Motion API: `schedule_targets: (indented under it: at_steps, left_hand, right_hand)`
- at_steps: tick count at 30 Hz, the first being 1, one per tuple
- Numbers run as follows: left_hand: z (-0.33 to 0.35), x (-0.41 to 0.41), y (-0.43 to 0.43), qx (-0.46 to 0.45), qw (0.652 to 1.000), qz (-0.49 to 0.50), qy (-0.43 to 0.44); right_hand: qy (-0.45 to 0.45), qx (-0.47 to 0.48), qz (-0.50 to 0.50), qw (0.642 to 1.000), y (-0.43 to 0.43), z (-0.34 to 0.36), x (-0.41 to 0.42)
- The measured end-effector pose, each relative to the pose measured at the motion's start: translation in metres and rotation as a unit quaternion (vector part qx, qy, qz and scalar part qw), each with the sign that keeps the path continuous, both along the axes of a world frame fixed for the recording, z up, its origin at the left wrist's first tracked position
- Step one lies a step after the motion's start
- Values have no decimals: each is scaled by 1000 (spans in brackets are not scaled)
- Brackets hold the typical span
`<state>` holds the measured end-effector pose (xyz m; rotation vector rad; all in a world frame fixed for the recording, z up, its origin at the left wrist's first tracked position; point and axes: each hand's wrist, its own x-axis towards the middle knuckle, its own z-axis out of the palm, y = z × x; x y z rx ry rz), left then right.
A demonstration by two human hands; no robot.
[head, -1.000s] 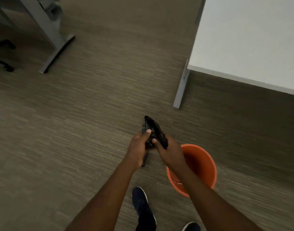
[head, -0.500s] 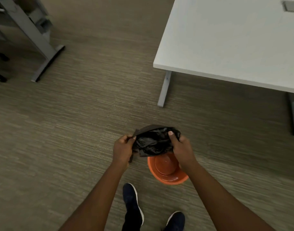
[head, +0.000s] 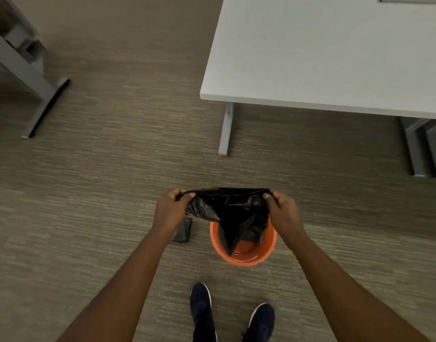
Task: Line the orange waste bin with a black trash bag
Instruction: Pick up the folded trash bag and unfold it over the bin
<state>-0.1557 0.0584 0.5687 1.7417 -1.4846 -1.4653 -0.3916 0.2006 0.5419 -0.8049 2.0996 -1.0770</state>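
Standing over the bin, the person has both dark shoes (head: 202, 309) planted on the carpet just short of it, arms reaching forward. A second ago the black trash bag (head: 233, 213) was only a folded wad pinched between the two hands; now it is pulled wide, its mouth stretched between them, and its lower end hangs down inside the orange waste bin (head: 244, 257). The left hand (head: 171, 211) is closed on the bag's left edge and the right hand (head: 283, 212) is closed on the right edge. So the opening step looks done, and what remains, I'd judge, is lowering the bag and folding its rim over the bin's lip. A small dark folded thing (head: 183, 230), perhaps more bags, lies on the floor beside the bin. Farther off stands a white worktop (head: 335, 53), bare where I can see it.
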Motion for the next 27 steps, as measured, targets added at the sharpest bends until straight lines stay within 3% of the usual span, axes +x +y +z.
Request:
schedule_targets:
  at_steps: [2, 5, 8, 10, 14, 22, 27]
  left_hand:
    - [9, -9, 1, 32, 998, -12, 52]
    - [20, -21, 3, 92, 986, -36, 134]
    - [27, -30, 2, 152, 969, -49, 189]
    - [31, -35, 3, 177, 957, -48, 223]
    - [37, -39, 5, 209, 935, -38, 283]
    - [41, -27, 1, 215, 915, -155, 303]
    - [34, -17, -4, 179, 943, -155, 234]
  right_hand:
    - [20, -4, -41, 999, -1, 3, 1]
    - [-29, -16, -122, 992, -4, 8, 7]
    - [-224, -32, -191, 955, -10, 9, 17]
    - [-331, -8, -172, 928, -15, 10, 23]
    - [-410, 50, -117, 903, -23, 8, 36]
    - [-420, 74, -87, 900, -34, 11, 43]
    - [-223, 37, -116, 967, -34, 13, 18]
